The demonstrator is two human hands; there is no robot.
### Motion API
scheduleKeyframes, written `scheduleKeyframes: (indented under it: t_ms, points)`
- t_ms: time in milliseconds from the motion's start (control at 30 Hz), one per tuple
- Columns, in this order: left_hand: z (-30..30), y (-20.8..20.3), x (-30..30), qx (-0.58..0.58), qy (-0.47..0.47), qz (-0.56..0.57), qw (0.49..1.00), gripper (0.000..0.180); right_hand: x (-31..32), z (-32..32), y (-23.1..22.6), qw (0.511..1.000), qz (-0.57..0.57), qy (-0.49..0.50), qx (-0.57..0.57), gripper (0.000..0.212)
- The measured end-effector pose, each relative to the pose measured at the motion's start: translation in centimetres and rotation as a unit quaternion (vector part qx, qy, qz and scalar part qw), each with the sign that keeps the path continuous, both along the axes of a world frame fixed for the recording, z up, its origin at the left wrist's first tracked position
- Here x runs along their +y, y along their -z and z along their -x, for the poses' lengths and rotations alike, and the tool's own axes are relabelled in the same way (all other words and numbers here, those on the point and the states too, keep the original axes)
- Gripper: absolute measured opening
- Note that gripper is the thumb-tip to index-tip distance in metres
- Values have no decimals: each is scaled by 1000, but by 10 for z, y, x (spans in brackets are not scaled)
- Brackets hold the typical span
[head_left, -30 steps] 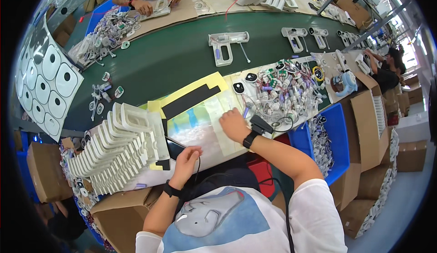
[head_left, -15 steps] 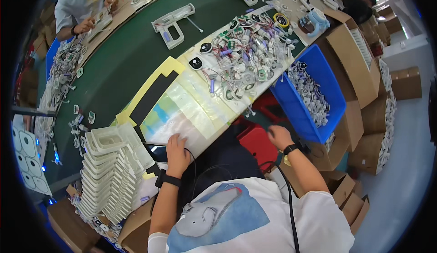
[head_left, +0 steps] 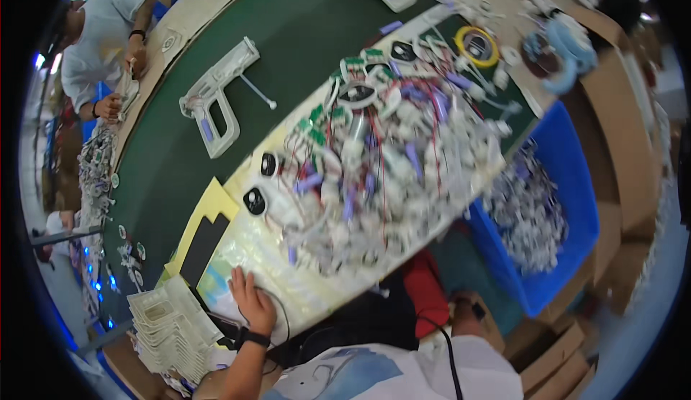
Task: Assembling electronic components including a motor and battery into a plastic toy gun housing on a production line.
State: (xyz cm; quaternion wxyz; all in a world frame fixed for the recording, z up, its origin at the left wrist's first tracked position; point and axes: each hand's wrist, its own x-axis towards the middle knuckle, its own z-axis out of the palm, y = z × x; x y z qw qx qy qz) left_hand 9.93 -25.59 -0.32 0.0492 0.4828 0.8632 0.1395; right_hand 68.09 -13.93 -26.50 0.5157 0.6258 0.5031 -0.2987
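My left hand (head_left: 252, 303) lies with its fingers stretched out on the plastic-covered work sheet (head_left: 302, 290), holding nothing. A thin dark cable runs beside it. To its left is a nested stack of white plastic housing shells (head_left: 169, 324). Ahead and to the right spreads a big heap of small electronic parts (head_left: 389, 162): green circuit boards, purple cylinders, red wires and clear plastic pieces. My right hand (head_left: 464, 305) is low on the right, beside the red stool (head_left: 425, 288). It is blurred and its fingers do not show.
A blue bin (head_left: 576, 270) full of small white parts stands right of the table, near cardboard boxes (head_left: 622, 148). A gun-shaped white housing (head_left: 216, 105) lies on the green belt (head_left: 165, 155). Yellow tape (head_left: 476, 46) sits beyond the heap. Across the belt another person (head_left: 108, 40) handles a white part.
The view has shifted, bringing the parts heap closer. My left hand has straightened its fingers on the sheet. My right arm has drawn back lower, and its hand is less visible.
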Motion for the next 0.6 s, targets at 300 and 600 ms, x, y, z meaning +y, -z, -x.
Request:
scheduleKeyframes:
  t_ms: [300,600]
  points:
    - [0,7,0,-27,0,9,1000,48,-32,78,58,970,-6,28,242,60]
    - [-8,11,7,0,56,-24,998,46,-112,168,138,931,-98,-3,351,47]
